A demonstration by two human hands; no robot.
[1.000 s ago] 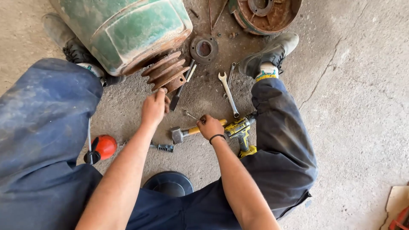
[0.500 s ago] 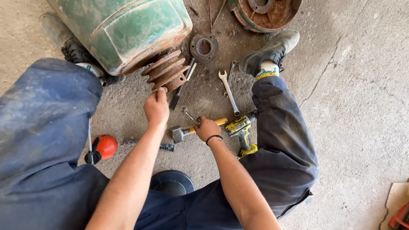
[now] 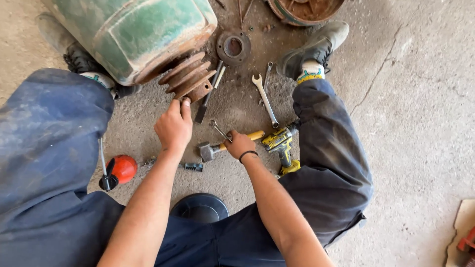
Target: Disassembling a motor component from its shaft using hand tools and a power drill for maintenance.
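A person sits on a concrete floor (image 3: 415, 123) with legs spread around a scatter of tools, facing a large green motor (image 3: 133, 34) lying on its side at the far left. The left hand (image 3: 174, 126) reaches forward, its fingertips (image 3: 181, 102) touching the near edge of the rusty grooved pulley (image 3: 189, 79) on the motor's end; the fingers are curled loosely against the rim and grasp nothing. Compared with a second ago this hand has advanced from just short of the pulley to contact with it, which suggests the work is turning to the pulley itself. The right hand (image 3: 239, 145) is clenched around the yellow handle of a hammer (image 3: 217, 147), whose steel head rests on the floor just left of the fist; the hand has barely shifted in that time, and the hammer lies low, near the person and between the knees. A thin metal hook or pin (image 3: 219, 130) pokes up just beside that hand. Right of the hammer lies a yellow cordless drill (image 3: 281, 144) against the right trouser leg. Farther off sit a combination wrench (image 3: 264, 99), a dark flat bar (image 3: 208, 96) and a round rusty flange (image 3: 233, 47). A red oil can (image 3: 118, 170) stands at the near left by the left thigh
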